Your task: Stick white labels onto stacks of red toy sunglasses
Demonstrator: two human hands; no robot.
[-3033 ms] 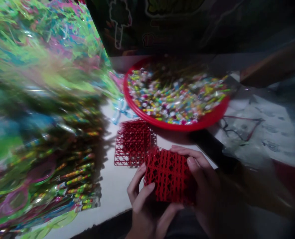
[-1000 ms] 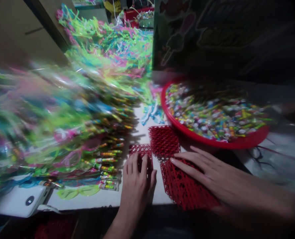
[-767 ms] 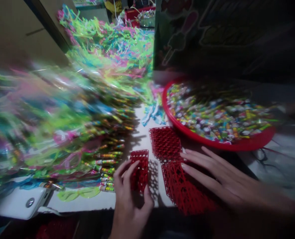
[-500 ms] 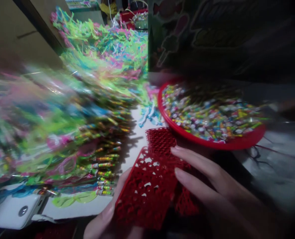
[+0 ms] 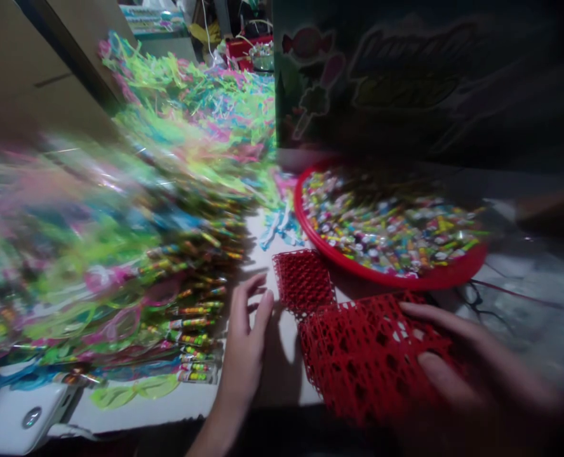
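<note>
My right hand [image 5: 458, 368] grips a red plastic lattice piece [image 5: 362, 355] at its right edge and holds it over the near edge of the white table [image 5: 282, 381]. A flat stack of red lattice panels [image 5: 303, 282] lies on the table just beyond it. My left hand [image 5: 246, 343] rests flat and empty on the table, fingers apart, its tips close to the left side of that stack.
A red round tray [image 5: 396, 279] full of small colourful wrapped candies sits at the back right. A big heap of neon plastic packets and candy sticks [image 5: 120, 241] fills the left. A white device [image 5: 20, 422] lies at the bottom left. A dark printed box [image 5: 406, 82] stands behind.
My left hand has let go of the small red lattice piece and now lies flat on the table. The red piece has shifted to the right, held by my right hand alone.
</note>
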